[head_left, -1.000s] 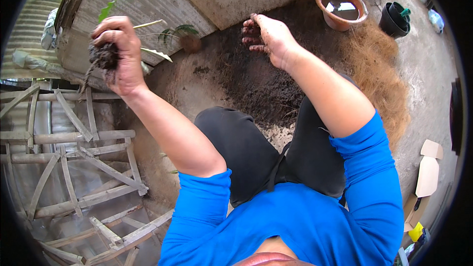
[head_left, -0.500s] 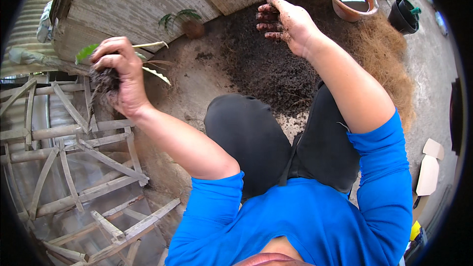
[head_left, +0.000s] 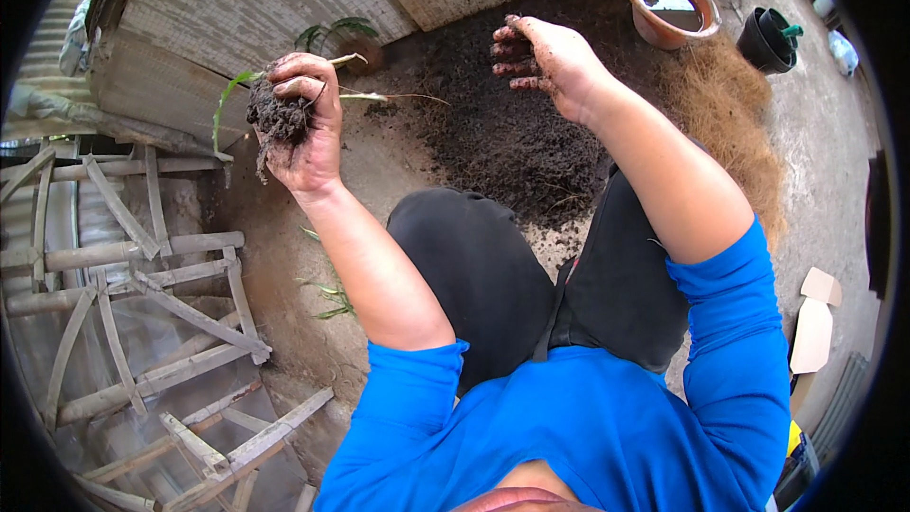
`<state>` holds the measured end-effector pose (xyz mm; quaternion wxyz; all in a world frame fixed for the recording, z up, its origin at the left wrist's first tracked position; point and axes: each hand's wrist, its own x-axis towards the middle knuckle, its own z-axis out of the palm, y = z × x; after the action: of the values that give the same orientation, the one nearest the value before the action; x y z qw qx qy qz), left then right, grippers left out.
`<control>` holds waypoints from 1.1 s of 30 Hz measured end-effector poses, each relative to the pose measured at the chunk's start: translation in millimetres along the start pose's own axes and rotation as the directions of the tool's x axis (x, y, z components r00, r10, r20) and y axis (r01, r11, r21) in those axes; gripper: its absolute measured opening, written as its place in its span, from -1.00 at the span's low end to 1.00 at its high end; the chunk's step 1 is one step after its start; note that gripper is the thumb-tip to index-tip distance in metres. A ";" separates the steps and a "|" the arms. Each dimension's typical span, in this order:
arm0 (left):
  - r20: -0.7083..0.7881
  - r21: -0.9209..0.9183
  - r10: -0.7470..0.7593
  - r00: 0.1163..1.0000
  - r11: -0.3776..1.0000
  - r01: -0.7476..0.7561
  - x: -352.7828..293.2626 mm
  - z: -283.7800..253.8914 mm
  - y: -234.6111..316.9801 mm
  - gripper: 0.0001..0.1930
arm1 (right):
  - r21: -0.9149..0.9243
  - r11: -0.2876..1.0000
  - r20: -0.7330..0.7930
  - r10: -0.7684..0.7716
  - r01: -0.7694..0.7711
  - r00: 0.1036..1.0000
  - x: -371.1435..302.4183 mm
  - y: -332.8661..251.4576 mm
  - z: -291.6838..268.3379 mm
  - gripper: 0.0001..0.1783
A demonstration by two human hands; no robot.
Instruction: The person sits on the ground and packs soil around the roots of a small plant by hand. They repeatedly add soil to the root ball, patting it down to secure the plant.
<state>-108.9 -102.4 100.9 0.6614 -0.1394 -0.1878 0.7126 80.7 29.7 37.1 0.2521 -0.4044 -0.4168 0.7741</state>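
My left hand (head_left: 313, 123) is closed round a plant (head_left: 227, 106), its root ball a dark clump of soil (head_left: 278, 118) bulging out on the left side of the fist. Pale stems stick out to the right of the fingers, and a green leaf hangs down to the left. Soil-covered at the fingertips, my right hand (head_left: 553, 66) is held in the air over a heap of dark soil (head_left: 493, 133). Its fingers are stretched out and nothing shows in them.
A terracotta pot (head_left: 668, 33) with water stands at the far right of the soil, near black plastic pots (head_left: 766, 41). Brown fibre (head_left: 725, 104) lies beside the heap. Another plant (head_left: 355, 49) rests by the boards, leaves (head_left: 332, 301) by my left forearm. Wooden slats (head_left: 142, 265) fill the left.
My left hand has moved right with the plant and turned, so more of the root ball shows. My right hand has shifted only slightly. Leaves on the ground by my left forearm have come into view.
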 end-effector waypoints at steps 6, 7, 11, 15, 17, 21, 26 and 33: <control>-0.024 -0.029 0.051 0.998 0.998 -0.052 -2.6 -3.2 15.0 -0.79 | 0.004 0.996 0.038 0.086 -0.086 0.996 3.7 6.0 0.9 -0.66; -0.051 -0.018 0.071 0.996 0.997 -0.072 -2.9 -3.4 16.8 -0.82 | 0.009 0.996 0.045 0.088 -0.088 0.995 4.9 7.2 0.0 -0.65; -0.097 -0.006 0.101 0.990 0.995 -0.102 -3.3 -8.7 27.5 -0.86 | 0.025 0.996 0.032 0.088 -0.089 0.996 6.2 6.1 -0.7 -0.63; -0.101 -0.055 0.104 0.989 0.992 -0.110 -7.1 -17.5 44.9 -0.72 | 0.039 0.994 0.019 0.098 -0.098 0.995 7.3 7.5 1.7 -0.64; -0.132 -0.034 0.145 0.981 0.988 -0.151 -7.3 -19.8 48.8 -0.71 | 0.048 0.993 0.008 0.105 -0.105 0.994 7.8 7.7 2.0 -0.64; -0.204 -0.093 0.207 0.957 0.969 -0.229 -7.5 -23.8 53.5 -0.66 | 0.048 0.993 -0.002 0.109 -0.109 0.994 7.0 6.5 2.5 -0.64; -0.332 0.034 0.287 0.899 0.956 -0.293 -12.5 -36.0 63.3 -0.64 | 0.062 0.989 -0.001 0.134 -0.133 0.991 8.8 8.9 0.3 -0.64; -0.248 0.440 0.476 0.844 0.831 -0.340 -28.7 -56.2 80.1 -0.60 | 0.081 0.991 0.000 0.108 -0.107 0.994 9.4 4.3 -9.4 -0.64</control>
<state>-152.6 -130.7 13.2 0.5275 -0.1697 0.1081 0.8254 83.2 38.4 26.5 0.2271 -0.4172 -0.3623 0.8019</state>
